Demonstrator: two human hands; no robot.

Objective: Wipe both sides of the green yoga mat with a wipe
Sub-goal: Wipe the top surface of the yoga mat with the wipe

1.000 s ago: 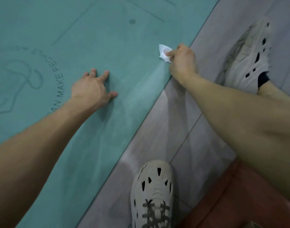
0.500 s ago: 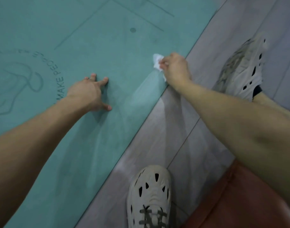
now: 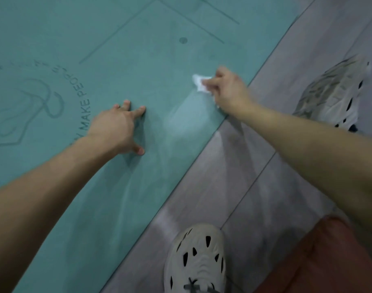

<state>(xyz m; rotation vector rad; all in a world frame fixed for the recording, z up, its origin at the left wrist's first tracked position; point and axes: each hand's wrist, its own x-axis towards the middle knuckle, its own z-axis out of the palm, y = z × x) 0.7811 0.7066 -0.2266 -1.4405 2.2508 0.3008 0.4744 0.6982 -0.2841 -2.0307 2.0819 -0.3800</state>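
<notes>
**Mat Getting Its Wipe-Down Along the Edge**

A person is leaning over the green mat (image 3: pixel 138 60), which is lying flat on the grey floor (image 3: pixel 254 166), printed side up. The R hand (image 3: pixel 229 92) is pinching a crumpled white wipe (image 3: pixel 198 82) and pressing it to the mat just inside the near edge, beside a pale damp streak. The L hand (image 3: pixel 115 127), fingers spread flat & holding nothing, is bracing the mat. Doing it well likely means overlapping strokes w/ even pressure, L hand pinning the mat against creep. Underside not yet done.
</notes>
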